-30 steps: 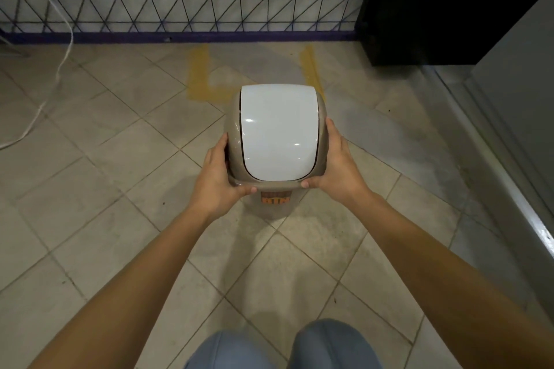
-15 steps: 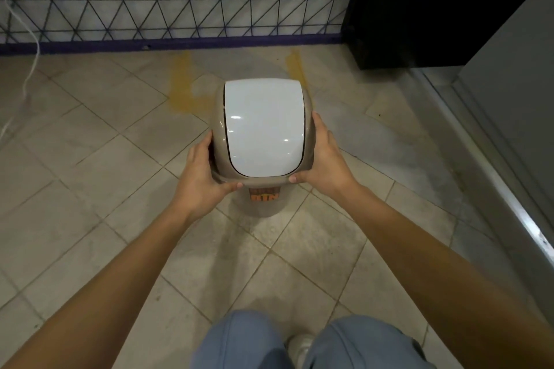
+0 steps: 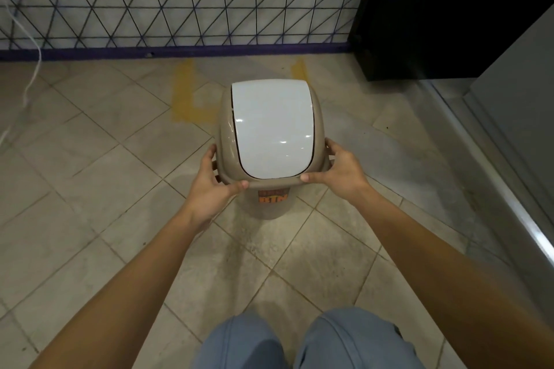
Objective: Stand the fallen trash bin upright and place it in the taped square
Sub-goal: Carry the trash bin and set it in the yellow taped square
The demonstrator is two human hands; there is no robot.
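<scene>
Two bare forearms with no sleeves, watch or rings visible; left hand (image 3: 209,189) and right hand (image 3: 338,171) ungloved; knees (image 3: 302,341) in light blue-grey trousers at the bottom edge.

Bin carried toward the tape

Over 1 second the trash bin (image 3: 271,129) moved closer to the yellow taped square (image 3: 184,93), and both thumbs slid onto the lid's near rim.

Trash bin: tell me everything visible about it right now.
The trash bin is beige plastic with a glossy white swing lid, shut, and an orange label on its front. It is upright, between the yellow tape lines. The left hand and right hand grip its top rim at the sides.
</scene>
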